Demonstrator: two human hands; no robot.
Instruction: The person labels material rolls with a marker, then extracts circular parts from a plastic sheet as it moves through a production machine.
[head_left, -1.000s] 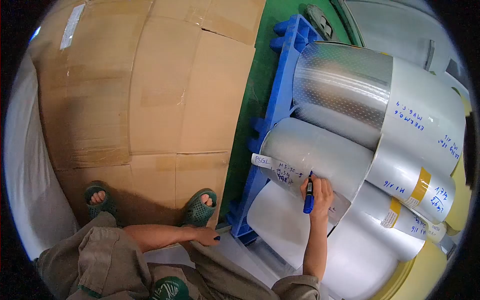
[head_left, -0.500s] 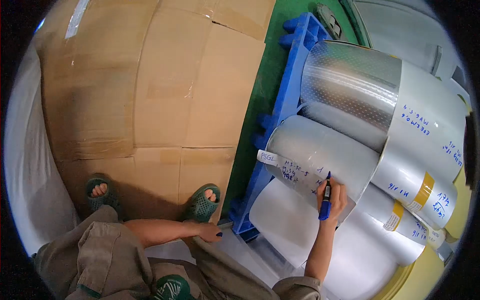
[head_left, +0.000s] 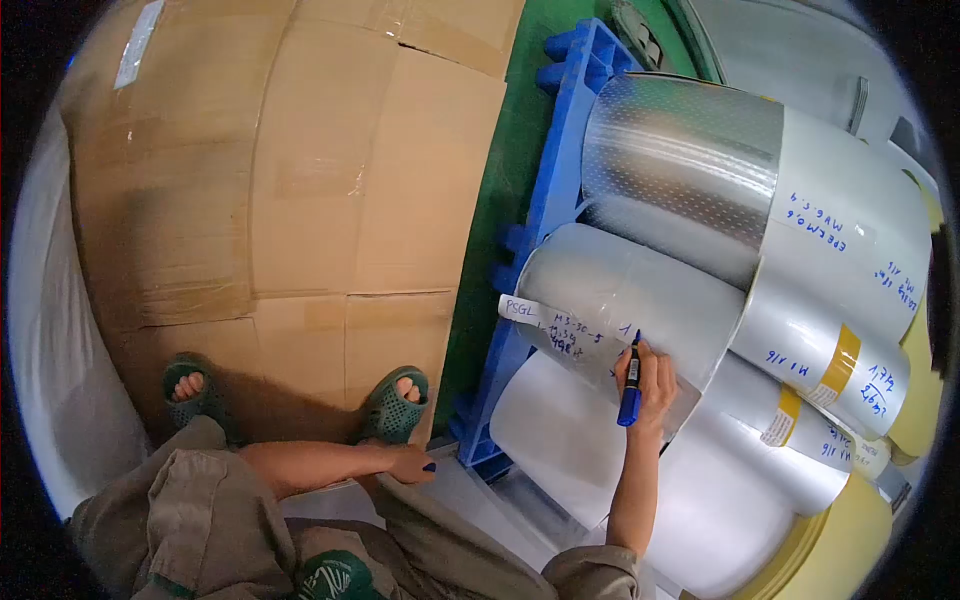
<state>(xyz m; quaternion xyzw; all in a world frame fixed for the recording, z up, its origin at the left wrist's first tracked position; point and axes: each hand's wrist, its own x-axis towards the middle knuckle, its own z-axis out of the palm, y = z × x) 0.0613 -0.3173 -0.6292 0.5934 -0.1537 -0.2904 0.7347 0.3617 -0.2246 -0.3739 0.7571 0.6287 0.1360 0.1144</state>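
Cardboard sheets cover the left and middle of the frame, beside a strip of green floor; a blue pallet runs along the rolls at right. What has just changed is the writing: a short blue stroke like a "1" stands on my clear-wrapped roll, right of centre, where I could see none a second ago. To my eye that makes one figure down, with another mark perhaps begun beside it

My right hand has a closed grip on the blue marker, its tip at or almost at the film, just beside the stroke. Half a second ago the tip sat a little further right of that stroke; now it is nearer. The whole view has slid slightly left in the frame too, rolls and all

My left hand, lower middle, stays by my trouser leg, fingers closed on a small blue piece, perhaps the cap. The white label reading "PSGL" remains at the roll's left end
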